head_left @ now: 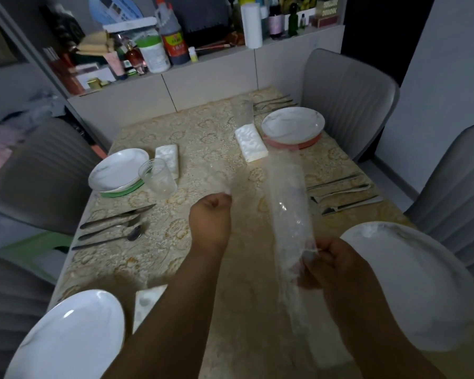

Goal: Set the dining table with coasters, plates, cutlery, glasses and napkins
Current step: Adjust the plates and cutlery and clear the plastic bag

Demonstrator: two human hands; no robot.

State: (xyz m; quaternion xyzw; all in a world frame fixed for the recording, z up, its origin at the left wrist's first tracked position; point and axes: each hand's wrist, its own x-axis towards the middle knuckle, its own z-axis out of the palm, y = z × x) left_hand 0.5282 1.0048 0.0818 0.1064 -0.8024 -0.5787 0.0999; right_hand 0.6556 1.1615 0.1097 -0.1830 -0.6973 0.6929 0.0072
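Clear plastic sleeve of glasses [290,212] is pinched by both hands, left hand [211,220] and right hand [337,266]; peel gently, keeping it above the worktop [203,149]

Table [203,149], four places, chairs along both sides.
Far left: plate [115,169] on coaster [123,190]; glass [158,177] just right of it; napkin [168,160] behind the glass; cutlery [111,227] nearer the viewer.
Far right: plate [293,124] on coaster [296,143]; napkin [251,143] to its left; glass [242,112] behind the napkin; cutlery [274,102] behind the plate.
Near left: plate [71,337], napkin [145,302] to its right.
Near right: plate [411,283], cutlery [342,192] behind it.
Cabinet [203,75] behind the table.
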